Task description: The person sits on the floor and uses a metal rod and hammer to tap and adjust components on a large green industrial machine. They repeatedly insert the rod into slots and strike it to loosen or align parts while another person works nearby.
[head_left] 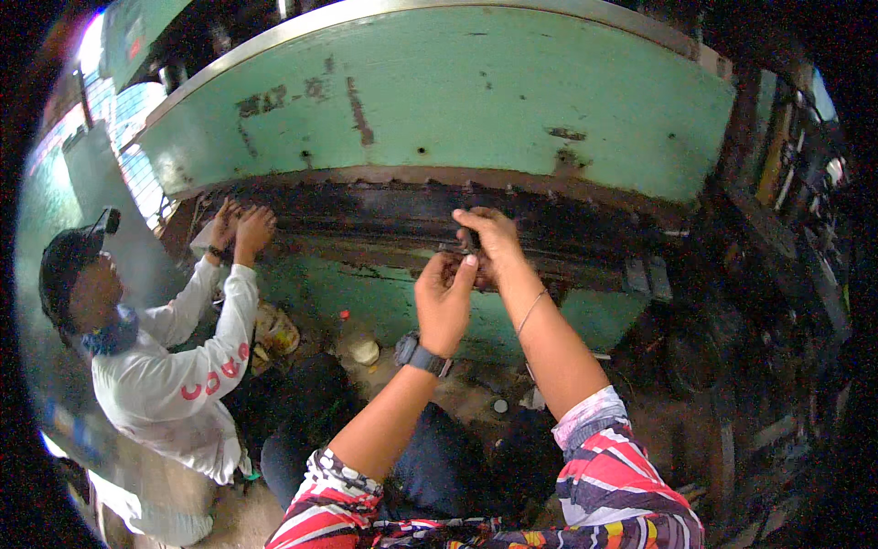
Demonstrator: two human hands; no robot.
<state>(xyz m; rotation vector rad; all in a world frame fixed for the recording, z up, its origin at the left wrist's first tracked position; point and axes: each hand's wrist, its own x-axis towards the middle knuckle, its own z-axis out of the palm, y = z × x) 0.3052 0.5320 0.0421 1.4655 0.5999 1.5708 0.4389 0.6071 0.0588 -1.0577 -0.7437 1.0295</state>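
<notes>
Both hands meet in front of a long dark metal beam (375,209) that runs across a green machine. My right hand (497,242) is closed round a small dark piece (471,242), its thumb stretched along the top. Just below and to the left, my left hand (445,302) is closed too, with the thumb pressed near the lower end of that piece. The piece looks like dark metal, but its exact kind cannot be made out. Fingers hide most of it.
A wide green panel (439,101) rises above the beam, and a lower green panel (393,302) lies beneath. At the left, a co-worker in a white shirt (174,389) has both hands at the beam's end. A pale round container (364,352) stands on the floor.
</notes>
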